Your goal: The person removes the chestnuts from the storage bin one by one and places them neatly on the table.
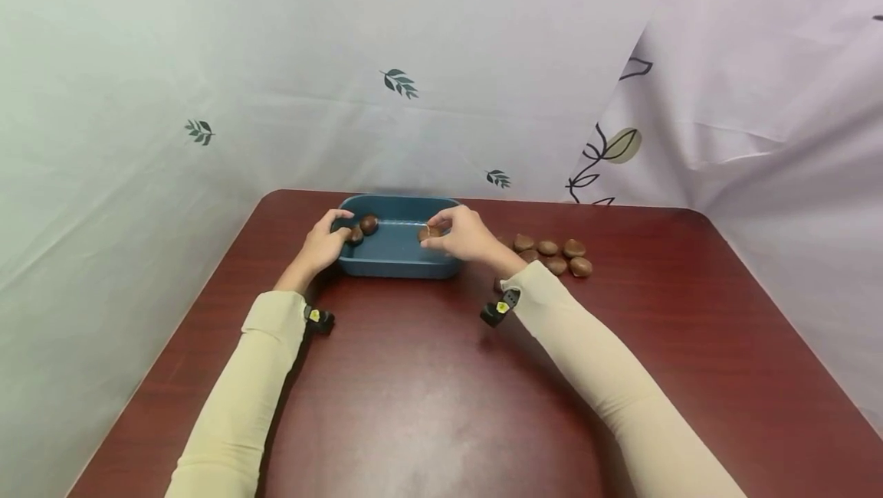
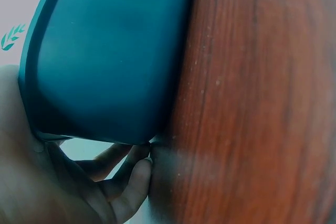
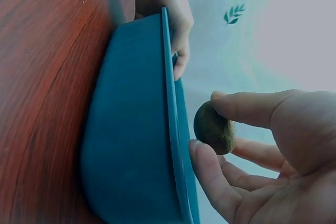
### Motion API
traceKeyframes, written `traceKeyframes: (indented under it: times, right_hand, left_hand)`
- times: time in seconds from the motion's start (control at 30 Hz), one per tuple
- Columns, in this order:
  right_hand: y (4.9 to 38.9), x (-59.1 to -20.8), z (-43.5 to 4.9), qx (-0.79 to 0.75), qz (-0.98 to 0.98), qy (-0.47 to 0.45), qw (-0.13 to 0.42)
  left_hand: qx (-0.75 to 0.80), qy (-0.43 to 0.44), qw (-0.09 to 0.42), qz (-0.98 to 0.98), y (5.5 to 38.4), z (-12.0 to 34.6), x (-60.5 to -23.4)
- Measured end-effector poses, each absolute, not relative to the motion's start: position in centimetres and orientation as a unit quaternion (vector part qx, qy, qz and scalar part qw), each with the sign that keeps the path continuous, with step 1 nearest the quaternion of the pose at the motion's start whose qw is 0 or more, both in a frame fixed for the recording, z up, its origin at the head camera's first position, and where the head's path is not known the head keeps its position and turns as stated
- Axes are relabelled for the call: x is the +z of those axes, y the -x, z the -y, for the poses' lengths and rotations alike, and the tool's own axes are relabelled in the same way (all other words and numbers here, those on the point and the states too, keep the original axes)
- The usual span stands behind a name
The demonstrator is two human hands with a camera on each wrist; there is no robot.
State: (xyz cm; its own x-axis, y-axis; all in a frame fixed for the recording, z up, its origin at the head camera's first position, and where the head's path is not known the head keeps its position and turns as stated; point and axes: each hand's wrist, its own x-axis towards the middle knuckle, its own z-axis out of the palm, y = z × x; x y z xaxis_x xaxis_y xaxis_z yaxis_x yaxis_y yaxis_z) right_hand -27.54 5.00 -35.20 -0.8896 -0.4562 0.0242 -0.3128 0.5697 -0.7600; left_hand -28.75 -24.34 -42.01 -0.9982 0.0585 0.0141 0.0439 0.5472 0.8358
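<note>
A blue rectangular tray (image 1: 393,268) stands near the table's back edge. My left hand (image 1: 321,244) grips its left end, thumb over the rim and fingers outside, as the left wrist view shows. Inside, near that thumb, lie two brown chestnuts (image 1: 369,224); whether the thumb touches the closer one I cannot tell. Over the tray's right part, my right hand (image 1: 467,234) pinches another chestnut (image 3: 212,129) between thumb and fingertips, at rim height or slightly above. The tray's floor is out of sight in both wrist views.
Right of the tray, partly behind my right wrist, several loose chestnuts (image 1: 555,264) lie on the dark red wooden table (image 1: 414,391). A pale curtain with leaf prints (image 1: 310,76) hangs behind the table and along its sides.
</note>
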Motion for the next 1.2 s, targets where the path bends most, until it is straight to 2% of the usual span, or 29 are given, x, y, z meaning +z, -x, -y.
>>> traceKeyframes:
  times: [0.5, 0.8, 1.2]
  right_hand:
    - [25.3, -34.9, -10.3, -0.429, -0.88, 0.193, 0.067]
    - [24.7, -34.9, -14.5, -0.452, -0.871, 0.178, 0.077]
    - [23.6, -35.8, -18.5, -0.417, -0.893, 0.158, 0.064]
  left_hand:
    - [0.474, -0.028, 0.009, -0.88, 28.8, 24.2, -42.2]
    - [0.478, -0.027, 0.012, -0.878, 28.6, 24.5, -42.2]
    - [0.476, -0.028, 0.007, -0.879, 28.9, 24.4, -42.0]
